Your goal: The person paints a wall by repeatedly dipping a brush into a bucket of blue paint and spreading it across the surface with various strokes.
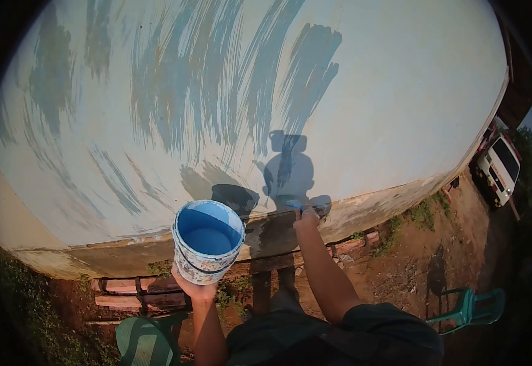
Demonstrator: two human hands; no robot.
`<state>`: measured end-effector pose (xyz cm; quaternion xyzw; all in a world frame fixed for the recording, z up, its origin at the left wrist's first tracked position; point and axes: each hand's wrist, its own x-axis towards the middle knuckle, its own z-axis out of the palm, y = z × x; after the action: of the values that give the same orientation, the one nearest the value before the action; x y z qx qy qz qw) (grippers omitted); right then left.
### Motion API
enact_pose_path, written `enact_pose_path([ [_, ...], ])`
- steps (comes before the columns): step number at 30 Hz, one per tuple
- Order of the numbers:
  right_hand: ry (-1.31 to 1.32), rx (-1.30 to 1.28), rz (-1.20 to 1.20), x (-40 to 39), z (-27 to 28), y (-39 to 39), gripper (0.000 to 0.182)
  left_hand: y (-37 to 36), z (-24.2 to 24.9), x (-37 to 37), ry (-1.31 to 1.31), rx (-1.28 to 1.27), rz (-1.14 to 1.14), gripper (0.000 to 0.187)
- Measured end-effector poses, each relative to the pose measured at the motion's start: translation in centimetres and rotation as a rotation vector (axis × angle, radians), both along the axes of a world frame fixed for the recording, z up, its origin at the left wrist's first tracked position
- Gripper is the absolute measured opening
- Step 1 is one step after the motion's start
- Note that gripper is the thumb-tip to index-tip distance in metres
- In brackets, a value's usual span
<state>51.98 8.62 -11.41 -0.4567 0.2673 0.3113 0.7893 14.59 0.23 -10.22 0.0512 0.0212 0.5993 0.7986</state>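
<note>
My left hand point(195, 287) supports a paint bucket point(203, 268) from below, its fingers mostly hidden under and behind it. Blue paint point(208, 238) lies inside, and the white outer wall is spotted with dried colours. My right hand point(306, 217) is closed around a paintbrush point(294, 204), whose blue end points toward the wall near its lower edge. Ahead stands a pale wall point(394, 110) with grey-blue brush strokes point(180, 85) over its left and middle parts. My shadow point(290, 171) falls on it, with the bucket's shadow beside it.
A green plastic chair point(147, 341) stands at the lower left, and another green chair point(473, 308) at the right. Reddish planks or blocks point(137, 293) lie along the wall's foot. A white vehicle point(499, 168) is parked at far right on bare earth point(394, 280).
</note>
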Motion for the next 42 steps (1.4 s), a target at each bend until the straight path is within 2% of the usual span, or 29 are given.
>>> enact_pose_path([
  [1,-0.023,-0.064,0.036,-0.8,4.0,0.5,0.021,0.2,0.2,0.1,-0.011,-0.041,-0.002,0.077],
  [3,-0.185,-0.03,0.037,-1.7,11.3,1.6,0.02,0.1,0.5,0.4,0.031,-0.027,-0.021,0.077],
  [7,-0.714,0.645,-0.027,-5.2,24.2,-1.5,0.03,-0.3,0.4,0.9,0.055,-0.128,-0.036,0.076],
  [8,-0.835,0.802,-0.032,-5.4,25.6,-1.7,0.033,-0.3,0.4,1.1,0.038,-0.155,-0.022,0.076],
  [9,-0.832,0.795,-0.036,-5.5,25.8,-1.8,0.033,-0.4,0.2,1.2,0.018,-0.18,-0.005,0.076],
  [11,-1.039,0.804,-0.015,-6.0,25.8,-1.8,0.033,-0.6,-0.1,1.1,0.045,-0.155,-0.015,0.077],
  [14,-1.016,0.522,-0.054,-5.1,17.8,0.3,0.03,-0.5,0.0,0.8,0.035,-0.169,0.0,0.077],
  [16,-0.966,0.404,-0.058,-4.8,11.9,-0.1,0.027,-0.5,0.4,0.5,0.043,-0.126,-0.027,0.077],
  [18,-0.713,0.188,-0.03,-4.8,7.8,-1.1,0.021,-0.2,0.2,0.5,0.019,-0.104,-0.025,0.077],
  [19,-0.718,0.19,-0.019,-4.3,6.0,-1.4,0.021,-0.5,0.0,0.2,0.013,-0.094,-0.035,0.077],
  [21,-0.563,0.143,-0.064,-2.2,3.4,-1.6,0.018,-0.7,-0.7,-0.1,-0.003,-0.074,-0.012,0.077],
  [23,-0.53,0.112,-0.08,1.2,2.6,-0.7,0.018,-1.1,0.1,-0.1,0.066,0.044,-0.035,0.073],
  [24,-0.491,0.072,-0.105,2.1,2.9,-0.2,0.017,-1.0,0.3,-0.1,0.088,0.061,-0.048,0.073],
  [26,-0.507,0.089,-0.063,-0.1,11.7,-0.8,0.016,-1.0,1.1,-0.1,0.091,0.067,-0.055,0.073],
  [28,-0.65,0.272,-0.025,0.0,17.7,0.1,0.015,-0.8,1.4,-0.2,0.104,0.07,-0.069,0.073],
  [31,-0.789,0.607,-0.009,-0.8,26.4,-0.5,0.024,-1.1,0.9,-0.2,0.089,0.015,-0.045,0.073],
  [32,-0.878,0.755,0.025,-1.2,27.9,-1.1,0.027,-1.1,0.8,-0.2,0.08,0.013,-0.048,0.073],
  [33,-0.882,0.743,0.03,-1.7,28.3,-1.5,0.027,-1.1,0.8,-0.1,0.066,0.01,-0.05,0.073],
  [35,-1.102,0.721,0.046,-2.7,28.6,-1.8,0.031,-1.6,0.8,-0.1,0.047,0.022,-0.067,0.073],
  [36,-1.072,0.688,0.09,-1.5,26.2,-0.8,0.032,-1.6,0.1,-0.3,0.037,0.019,-0.049,0.073],
  [38,-0.858,0.54,0.02,-1.8,20.5,-0.2,0.025,-2.1,0.2,-0.5,0.024,0.065,-0.033,0.073],
  [40,-0.756,0.418,-0.047,-1.5,12.6,0.3,0.022,-2.1,0.4,-0.6,0.01,0.04,0.001,0.073],
  [42,-0.741,0.145,-0.054,-2.2,7.2,-0.9,0.018,-2.4,0.3,-1.2,0.013,0.006,0.03,0.073],
])
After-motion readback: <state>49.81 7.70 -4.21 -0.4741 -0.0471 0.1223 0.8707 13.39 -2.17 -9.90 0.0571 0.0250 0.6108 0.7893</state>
